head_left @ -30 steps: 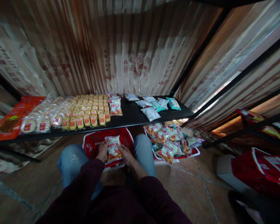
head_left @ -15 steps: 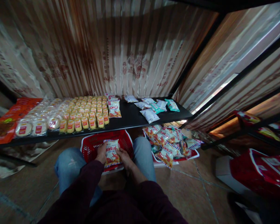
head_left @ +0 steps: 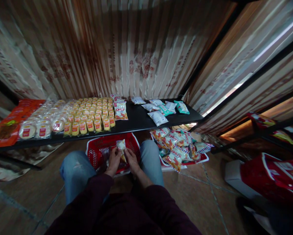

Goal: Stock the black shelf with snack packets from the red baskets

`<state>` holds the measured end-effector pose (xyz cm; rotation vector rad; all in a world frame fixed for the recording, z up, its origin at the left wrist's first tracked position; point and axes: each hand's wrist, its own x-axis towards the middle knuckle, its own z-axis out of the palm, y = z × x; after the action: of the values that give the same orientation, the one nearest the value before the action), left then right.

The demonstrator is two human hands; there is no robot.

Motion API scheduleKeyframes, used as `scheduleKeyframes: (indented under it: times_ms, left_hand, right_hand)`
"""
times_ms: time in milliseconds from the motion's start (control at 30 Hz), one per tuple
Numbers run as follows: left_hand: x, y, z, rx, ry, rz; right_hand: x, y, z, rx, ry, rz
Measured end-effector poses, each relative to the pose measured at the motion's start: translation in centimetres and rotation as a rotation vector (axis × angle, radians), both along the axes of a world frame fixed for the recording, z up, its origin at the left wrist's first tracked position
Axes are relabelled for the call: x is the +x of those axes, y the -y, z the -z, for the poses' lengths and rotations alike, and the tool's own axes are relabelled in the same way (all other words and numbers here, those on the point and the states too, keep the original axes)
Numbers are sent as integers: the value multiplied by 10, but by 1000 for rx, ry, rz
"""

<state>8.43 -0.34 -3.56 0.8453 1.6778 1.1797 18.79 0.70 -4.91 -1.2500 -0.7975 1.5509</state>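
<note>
Between my knees, over a red plastic basket (head_left: pixel 95 151) with a white rim, both hands grip one snack bag (head_left: pixel 122 147). My left hand (head_left: pixel 114 160) closes on its left side, and my right hand (head_left: pixel 132 160) closes on its right side. The bag is turned so that it looks narrow and creased. Two similar snack bags (head_left: pixel 121 111) lie in a column on the black shelf (head_left: pixel 136 119), just right of rows of small yellow wrapped cakes (head_left: pixel 90 124).
White and teal bags (head_left: pixel 158 118) lie scattered on the shelf's right part. A second basket heaped with snack bags (head_left: pixel 175 151) sits right of my knee. Round wrapped cakes (head_left: pixel 43 129) and an orange bag (head_left: pixel 7 127) fill the shelf's left. A red bin (head_left: pixel 254 174) stands at right.
The snack bag was facing me flat with its printed front showing; now it is turned and looks narrower. My hands have come closer together around it.
</note>
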Motion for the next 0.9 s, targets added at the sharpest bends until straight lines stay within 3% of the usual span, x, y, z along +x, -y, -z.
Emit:
scheduleKeyframes:
  times_ms: [233, 367, 533, 633, 900]
  left_hand:
    - [-6, 0, -6, -46, 421, -191]
    - [-17, 1, -10, -98, 609, -250]
    - [-23, 5, -13, -220, 849, -107]
    - [-23, 6, -13, -221, 872, -39]
    - [-18, 6, -14, -123, 766, 14]
  right_hand:
    - [2, 3, -6, 125, 37, -64]
    - [3, 2, -5, 116, 97, 8]
    - [1, 2, -1, -92, -39, -35]
    - [-1, 2, -3, -92, -87, -84]
    - [3, -2, -6, -27, -59, -5]
